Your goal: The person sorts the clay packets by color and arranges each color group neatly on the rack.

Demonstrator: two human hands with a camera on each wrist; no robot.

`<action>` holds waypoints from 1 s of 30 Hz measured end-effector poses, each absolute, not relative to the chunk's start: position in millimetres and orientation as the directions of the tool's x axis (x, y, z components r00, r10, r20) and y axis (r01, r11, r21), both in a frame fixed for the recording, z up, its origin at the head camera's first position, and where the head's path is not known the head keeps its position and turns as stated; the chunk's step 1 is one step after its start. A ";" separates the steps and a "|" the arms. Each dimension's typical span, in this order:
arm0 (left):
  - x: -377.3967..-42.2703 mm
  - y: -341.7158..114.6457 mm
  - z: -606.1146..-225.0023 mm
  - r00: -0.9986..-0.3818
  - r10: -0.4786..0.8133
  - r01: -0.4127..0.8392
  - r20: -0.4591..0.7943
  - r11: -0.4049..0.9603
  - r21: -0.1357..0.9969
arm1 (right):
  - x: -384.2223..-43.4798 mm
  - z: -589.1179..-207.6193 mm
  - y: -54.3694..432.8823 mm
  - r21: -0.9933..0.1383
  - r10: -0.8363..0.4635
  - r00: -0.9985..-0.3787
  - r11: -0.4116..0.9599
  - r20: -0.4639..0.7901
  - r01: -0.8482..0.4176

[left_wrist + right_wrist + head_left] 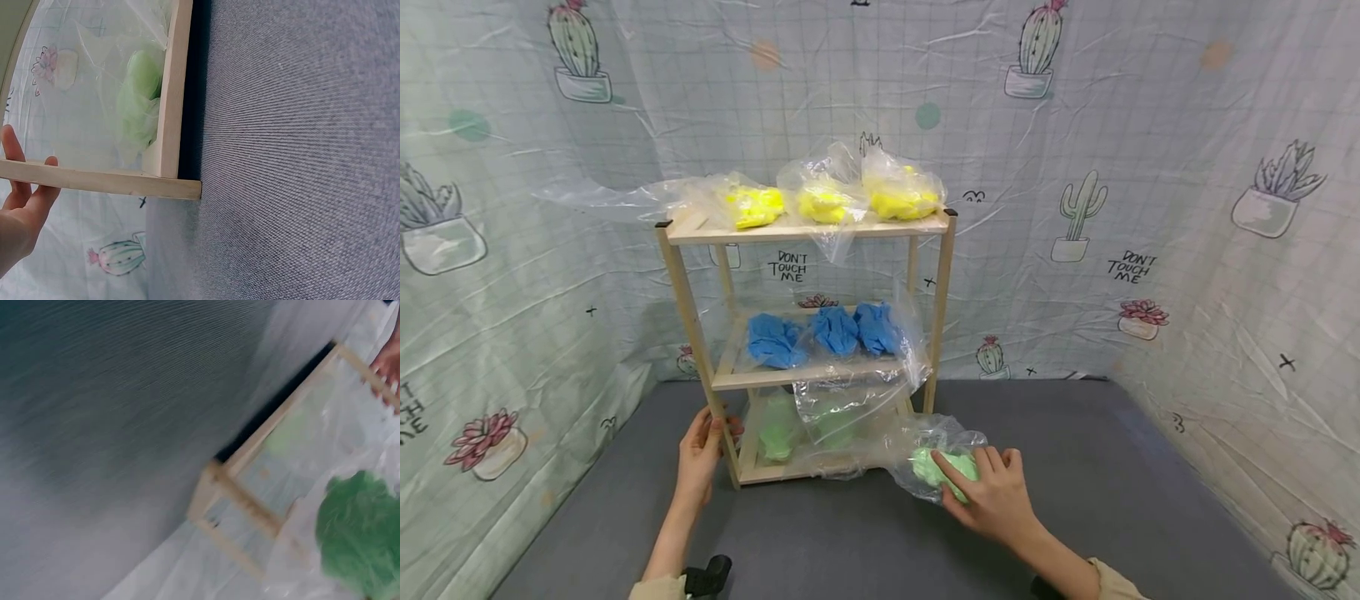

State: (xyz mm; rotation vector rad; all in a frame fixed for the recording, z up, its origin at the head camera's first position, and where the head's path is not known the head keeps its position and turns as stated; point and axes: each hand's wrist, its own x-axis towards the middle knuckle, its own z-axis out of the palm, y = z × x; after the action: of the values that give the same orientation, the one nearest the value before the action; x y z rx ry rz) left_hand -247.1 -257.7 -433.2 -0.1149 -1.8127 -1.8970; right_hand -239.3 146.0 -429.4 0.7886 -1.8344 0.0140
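Observation:
A three-tier wooden shelf (737,237) stands in the middle of the head view. My left hand (700,454) grips its front left post (100,181) low down, fingers and thumb on either side of the wood. To the right of the bottom tier, my right hand (996,492) holds a clear plastic bag (936,429) with a light green crumpled bundle (359,534) in it. The index finger lies across the bundle and the thumb is at its near side. Two more bagged green bundles (777,429) rest on the bottom tier, partly veiled by hanging plastic.
Three bagged blue bundles (835,331) lie on the middle tier, and three bagged yellow ones (902,200) on the top. Loose plastic (850,400) droops over the middle tier's front. Grey cloth (850,550) covers the table; a cactus-print curtain (850,83) surrounds it.

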 end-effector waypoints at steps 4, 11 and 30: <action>-246.3 -256.4 -432.2 -0.862 -0.300 0.419 0.409 0.033 0.907 | -235.5 -425.5 124.7 0.312 -0.458 -0.204 0.811 0.865 -0.495; -246.8 -257.3 -434.1 -0.849 -0.294 0.451 0.439 0.032 0.892 | -231.9 -419.5 87.9 0.234 -0.385 -0.244 0.845 0.890 -0.482; -247.7 -258.3 -435.4 -0.848 -0.301 0.447 0.435 0.032 0.894 | -285.7 -432.4 23.1 0.142 -0.263 -0.286 0.914 0.921 -0.381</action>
State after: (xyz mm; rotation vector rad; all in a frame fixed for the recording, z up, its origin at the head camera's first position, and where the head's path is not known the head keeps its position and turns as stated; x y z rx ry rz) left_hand -247.7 -258.3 -435.4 -0.1472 -1.7945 -1.8690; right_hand -285.7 23.1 -432.4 0.4732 -1.8841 0.1237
